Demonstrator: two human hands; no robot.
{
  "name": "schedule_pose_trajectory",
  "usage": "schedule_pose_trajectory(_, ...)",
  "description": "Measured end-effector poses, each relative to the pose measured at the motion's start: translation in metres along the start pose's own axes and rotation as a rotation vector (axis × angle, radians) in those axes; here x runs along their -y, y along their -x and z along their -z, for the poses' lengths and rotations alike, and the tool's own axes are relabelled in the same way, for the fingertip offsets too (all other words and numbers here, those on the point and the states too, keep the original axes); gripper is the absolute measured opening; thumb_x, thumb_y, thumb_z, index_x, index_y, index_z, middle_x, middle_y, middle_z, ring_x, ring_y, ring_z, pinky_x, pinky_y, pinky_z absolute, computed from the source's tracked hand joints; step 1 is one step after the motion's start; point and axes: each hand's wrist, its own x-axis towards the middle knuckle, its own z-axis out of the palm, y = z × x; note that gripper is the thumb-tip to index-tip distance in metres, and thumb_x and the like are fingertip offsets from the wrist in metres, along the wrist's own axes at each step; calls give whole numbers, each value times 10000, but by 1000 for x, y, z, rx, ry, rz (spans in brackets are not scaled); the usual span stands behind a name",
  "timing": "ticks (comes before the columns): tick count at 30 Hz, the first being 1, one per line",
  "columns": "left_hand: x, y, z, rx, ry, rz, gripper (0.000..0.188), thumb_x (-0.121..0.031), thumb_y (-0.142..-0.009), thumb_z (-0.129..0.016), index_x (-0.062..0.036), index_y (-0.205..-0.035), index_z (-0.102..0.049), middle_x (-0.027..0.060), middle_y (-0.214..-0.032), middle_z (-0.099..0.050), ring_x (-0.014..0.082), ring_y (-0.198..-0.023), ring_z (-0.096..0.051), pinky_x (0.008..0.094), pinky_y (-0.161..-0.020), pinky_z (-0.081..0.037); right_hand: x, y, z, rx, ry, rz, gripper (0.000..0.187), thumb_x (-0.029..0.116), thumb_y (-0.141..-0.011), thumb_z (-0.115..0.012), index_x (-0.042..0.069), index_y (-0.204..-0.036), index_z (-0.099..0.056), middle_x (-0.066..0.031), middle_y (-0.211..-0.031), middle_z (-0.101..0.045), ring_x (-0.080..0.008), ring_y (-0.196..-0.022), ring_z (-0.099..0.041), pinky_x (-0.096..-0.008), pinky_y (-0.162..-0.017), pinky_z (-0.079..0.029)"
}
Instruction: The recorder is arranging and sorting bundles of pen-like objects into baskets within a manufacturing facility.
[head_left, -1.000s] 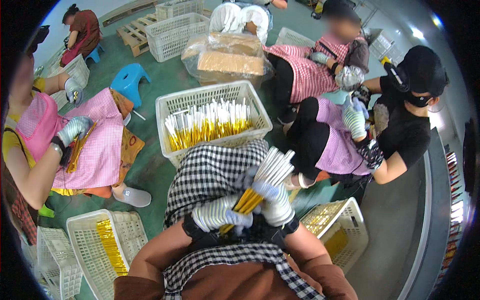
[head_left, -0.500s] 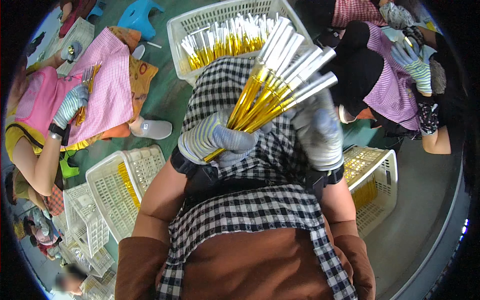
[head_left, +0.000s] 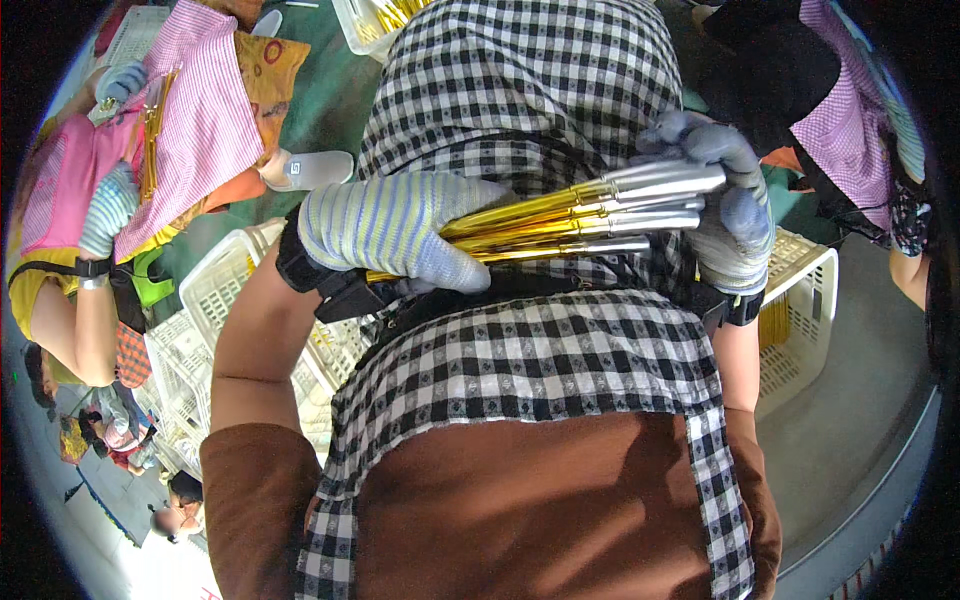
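A bundle of slender gold rods with silver tapered ends (head_left: 570, 212) lies nearly level across my lap. My left hand (head_left: 395, 225), in a striped knit glove, is closed around the gold part. The silver ends point right, somewhat uneven in length. My right hand (head_left: 730, 195), also gloved, is at those ends with its fingers bent and apart; the silver tips reach between the fingers and thumb. Whether they touch the palm is hidden. A black-and-white checked apron (head_left: 520, 90) lies beneath the bundle.
A white crate (head_left: 360, 25) with gold pieces stands ahead, partly cut off. More white crates stand at my left (head_left: 215, 280) and right (head_left: 810, 310). At the left, a person's gloved hand (head_left: 110, 210) is beside gold-handled pieces. Another person sits at the right.
The bundle has swung from slanting up and right to nearly level, closer to me. My right hand has moved up and right to the silver ends. The view has shifted, cutting off the front crate.
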Motion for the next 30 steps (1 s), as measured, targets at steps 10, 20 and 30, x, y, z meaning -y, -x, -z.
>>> schedule_pose_trajectory(10,14,16,-17,-331,-452,-191,541,-246,-775,-574,-49,-1261,-442,208,-970,-610,348,-890,-601,411,-794,-480,13,13,-11,111,1002,-85,241,173,-765,-683,58,-967,-618,-93,-976,-619,-229,-924,-598,-315,-824,-463)
schedule_pose_trajectory(20,-25,22,-5,-320,-78,-376,377,-320,-787,-625,-38,-1029,-564,122,-883,-620,223,-847,-617,327,-755,-470,50,-3,-24,-68,239,-31,989,678,-631,-634,55,-1334,-324,-112,-1323,-406,-252,-1210,-416,-414,-1017,-329)
schedule_pose_trajectory(30,-40,-50,-37,-430,-124,-822,449,-241,-803,-620,-46,-1143,-401,109,-1052,-459,219,-958,-474,302,-810,-406,28,-24,-80,289,530,-133,487,264,-729,-723,10,-1078,-497,-145,-1116,-509,-269,-1128,-452,-410,-968,-359)
